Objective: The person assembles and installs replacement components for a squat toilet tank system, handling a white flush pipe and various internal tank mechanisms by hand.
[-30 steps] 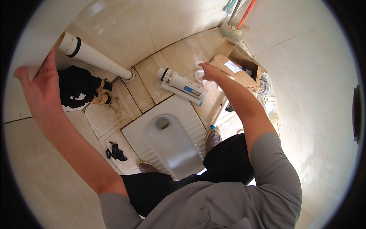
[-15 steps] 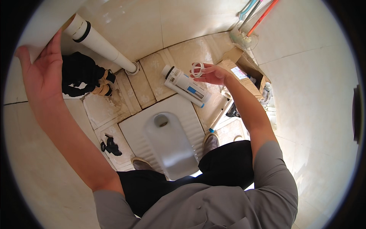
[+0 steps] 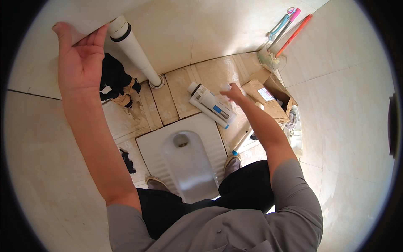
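Palm upward, my left hand (image 3: pixel 82 63) reaches to the lower edge of a smooth white surface (image 3: pixel 88 19) at the upper left. Its thumb is spread away and the fingertips are hidden at that edge. Just right of it, a white pipe (image 3: pixel 138 54) with a black ring slants down to a floor collar. My right hand (image 3: pixel 233 93) hangs above the floor, smeared by motion; no white ring shows in it. Nearest to it are a white cylinder with printing (image 3: pixel 213 105) and a cardboard box (image 3: pixel 268 98).
A white squat toilet (image 3: pixel 147 145) lies between my feet. Another white tube (image 3: pixel 243 140) with a blue end lies by my right foot. Brushes with coloured handles (image 3: pixel 294 35) stand in the far right corner. Black items (image 3: pixel 112 77) sit beside the pipe; a black scrap (image 3: pixel 127 161) lies left.
The view has shifted left. My right hand has moved down toward the box's near side; the white ring it held is no longer visible. My left hand remains at the white edge.
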A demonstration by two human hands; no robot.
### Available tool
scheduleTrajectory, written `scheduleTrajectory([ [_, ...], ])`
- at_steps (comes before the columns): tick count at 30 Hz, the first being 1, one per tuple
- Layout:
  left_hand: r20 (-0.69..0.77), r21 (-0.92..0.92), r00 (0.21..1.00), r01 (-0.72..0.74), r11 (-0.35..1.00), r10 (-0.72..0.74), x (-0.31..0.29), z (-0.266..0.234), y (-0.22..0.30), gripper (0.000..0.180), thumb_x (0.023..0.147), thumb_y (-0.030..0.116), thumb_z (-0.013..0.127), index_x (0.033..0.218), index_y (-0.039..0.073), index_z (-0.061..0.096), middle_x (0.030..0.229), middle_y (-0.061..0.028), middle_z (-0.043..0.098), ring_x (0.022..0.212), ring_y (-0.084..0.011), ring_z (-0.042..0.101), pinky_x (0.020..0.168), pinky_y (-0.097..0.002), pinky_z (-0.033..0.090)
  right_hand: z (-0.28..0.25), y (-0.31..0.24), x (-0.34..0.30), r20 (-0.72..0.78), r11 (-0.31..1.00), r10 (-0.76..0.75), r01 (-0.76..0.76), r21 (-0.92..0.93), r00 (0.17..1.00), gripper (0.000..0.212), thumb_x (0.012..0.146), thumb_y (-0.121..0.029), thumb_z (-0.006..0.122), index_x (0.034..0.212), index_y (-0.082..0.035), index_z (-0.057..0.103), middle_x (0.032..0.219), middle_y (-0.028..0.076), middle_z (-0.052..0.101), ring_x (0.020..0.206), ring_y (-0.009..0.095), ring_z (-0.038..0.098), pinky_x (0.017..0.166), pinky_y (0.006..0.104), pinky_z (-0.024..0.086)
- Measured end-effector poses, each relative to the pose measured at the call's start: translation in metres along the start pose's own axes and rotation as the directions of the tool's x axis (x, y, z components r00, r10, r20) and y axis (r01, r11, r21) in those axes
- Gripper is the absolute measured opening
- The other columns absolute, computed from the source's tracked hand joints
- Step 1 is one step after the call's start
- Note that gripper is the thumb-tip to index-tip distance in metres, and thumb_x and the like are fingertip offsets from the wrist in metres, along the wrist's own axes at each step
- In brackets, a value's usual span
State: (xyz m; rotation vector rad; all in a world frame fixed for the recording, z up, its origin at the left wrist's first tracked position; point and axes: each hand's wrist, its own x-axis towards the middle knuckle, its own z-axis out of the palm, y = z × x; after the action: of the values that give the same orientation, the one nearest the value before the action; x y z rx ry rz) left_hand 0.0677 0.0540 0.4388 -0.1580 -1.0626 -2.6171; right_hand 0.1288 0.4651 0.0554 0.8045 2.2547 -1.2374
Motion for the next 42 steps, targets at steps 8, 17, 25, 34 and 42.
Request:
scheduleTrajectory([
  [8,0.044,0.023,0.999,-0.011,1.000,0.010,-0.002,0.000,0.001,0.055,0.100,0.030,0.060,0.138,-0.004,0.040,0.140,-0.0193,0.048,0.136,-0.0355,0.045,0.118,-0.0550,0.038,-0.025,0.057,0.027,-0.161,0.776,-0.465,0.313,-0.548,0.870,0.078,0.074,-0.029,0.084,0.140,-0.003,0.051,0.136,0.026,0.055,0.127,0.041,0.052,0.107,0.0445,0.044],
  [17,0.026,0.055,1.000,-0.016,0.998,0.015,-0.006,0.001,0.012,0.060,0.100,0.033,0.059,0.142,-0.003,0.038,0.145,-0.0181,0.045,0.136,-0.0356,0.045,0.117,-0.0560,0.038,0.041,-0.308,-0.150,-0.117,0.279,-0.947,0.949,0.149,0.298,0.077,0.079,-0.027,0.082,0.142,0.000,0.046,0.131,0.016,0.060,0.119,0.027,0.059,0.100,0.0377,0.049],
  [25,0.042,0.118,0.999,-0.004,0.993,-0.001,-0.008,0.007,0.004,0.073,0.094,0.044,0.065,0.142,-0.004,0.037,0.143,-0.0151,0.046,0.135,-0.0338,0.045,0.117,-0.0544,0.039,0.091,-0.384,-0.194,-0.170,0.338,-0.905,0.901,0.274,0.391,0.087,0.069,-0.034,0.085,0.136,0.006,0.047,0.119,0.024,0.063,0.112,0.034,0.062,0.092,0.0412,0.051],
  [34,0.088,0.154,0.996,-0.036,0.987,0.022,-0.009,0.003,0.006,0.077,0.091,0.045,0.066,0.143,-0.004,0.037,0.144,-0.0154,0.046,0.135,-0.0353,0.045,0.118,-0.0551,0.038,0.139,-0.352,-0.147,-0.149,0.451,-0.861,0.865,0.222,0.487,0.062,0.080,-0.032,0.077,0.128,-0.002,0.053,0.108,0.019,0.070,0.100,0.032,0.068,0.087,0.0398,0.053],
  [42,0.101,0.106,0.995,-0.034,0.994,0.023,-0.006,0.006,-0.004,0.067,0.095,0.036,0.064,0.142,-0.006,0.039,0.146,-0.0181,0.045,0.136,-0.0386,0.044,0.118,-0.0577,0.036,0.154,-0.290,-0.088,0.004,0.530,-0.836,0.806,0.264,0.549,0.076,0.077,-0.037,0.082,0.138,-0.006,0.047,0.132,0.023,0.057,0.121,0.038,0.056,0.101,0.0435,0.046],
])
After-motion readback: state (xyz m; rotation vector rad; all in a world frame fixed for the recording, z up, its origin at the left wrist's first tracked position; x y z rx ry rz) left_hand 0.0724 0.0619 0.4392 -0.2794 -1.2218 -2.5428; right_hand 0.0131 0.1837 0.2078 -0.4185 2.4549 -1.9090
